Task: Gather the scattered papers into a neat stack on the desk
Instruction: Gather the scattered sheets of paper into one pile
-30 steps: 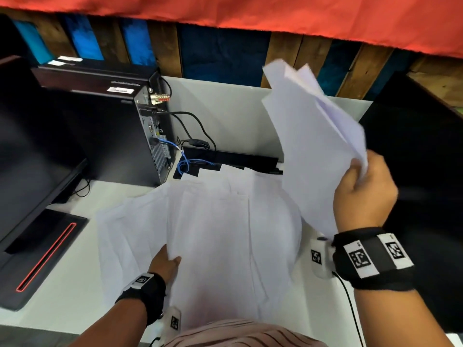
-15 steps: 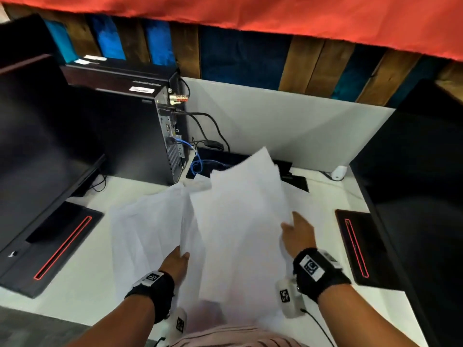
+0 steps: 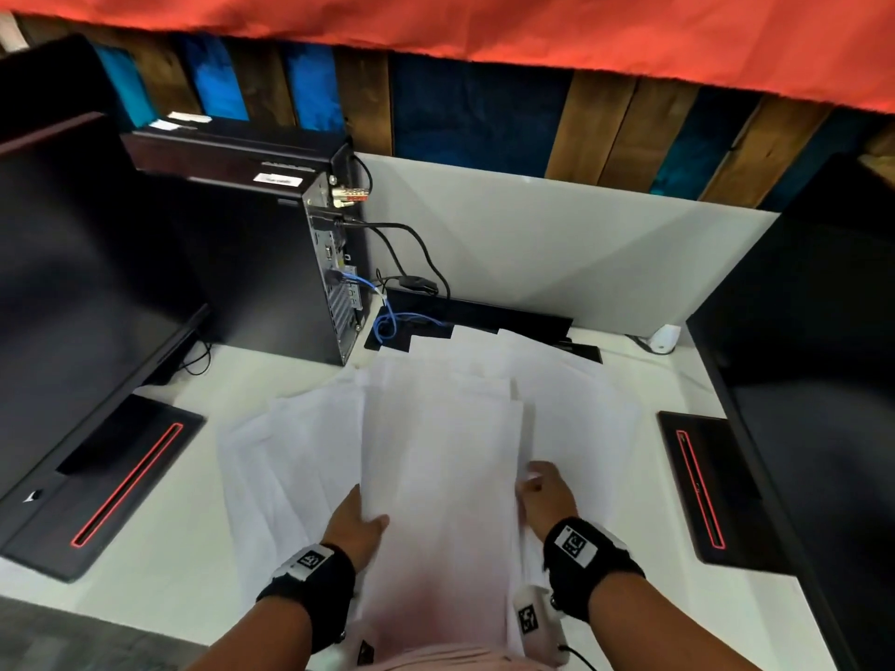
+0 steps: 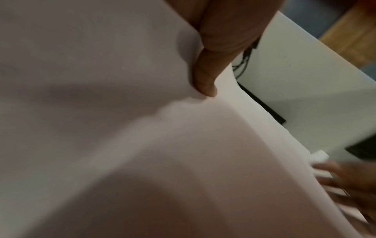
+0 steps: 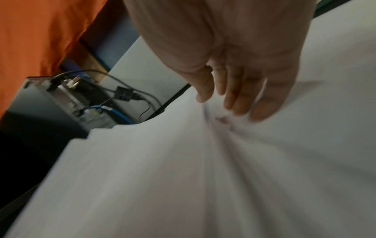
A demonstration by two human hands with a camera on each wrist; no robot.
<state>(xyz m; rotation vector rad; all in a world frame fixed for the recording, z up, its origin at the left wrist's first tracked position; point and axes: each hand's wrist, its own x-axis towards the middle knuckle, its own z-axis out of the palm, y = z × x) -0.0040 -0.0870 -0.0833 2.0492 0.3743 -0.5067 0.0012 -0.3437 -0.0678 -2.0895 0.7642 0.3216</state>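
Note:
Several white papers (image 3: 436,452) lie fanned out on the white desk (image 3: 145,549), with a thicker bundle in the middle reaching the front edge. My left hand (image 3: 356,523) grips the bundle's left edge: the thumb (image 4: 205,77) lies on top of the papers (image 4: 101,112) and the fingers are hidden beneath. My right hand (image 3: 545,494) is at the bundle's right edge. In the blurred right wrist view its fingers (image 5: 244,104) are nearly straight and touch the rumpled papers (image 5: 183,177).
A black computer tower (image 3: 252,263) with cables (image 3: 387,322) stands at the back left. Black monitors flank the papers, one on the left (image 3: 72,283) and one on the right (image 3: 813,380), each on a red-lined base. A white panel (image 3: 532,254) closes the desk's back.
My right hand came down from the upper right and laid its lifted sheets on the pile, then slid to the bundle's right edge. The left hand kept its place at the left edge.

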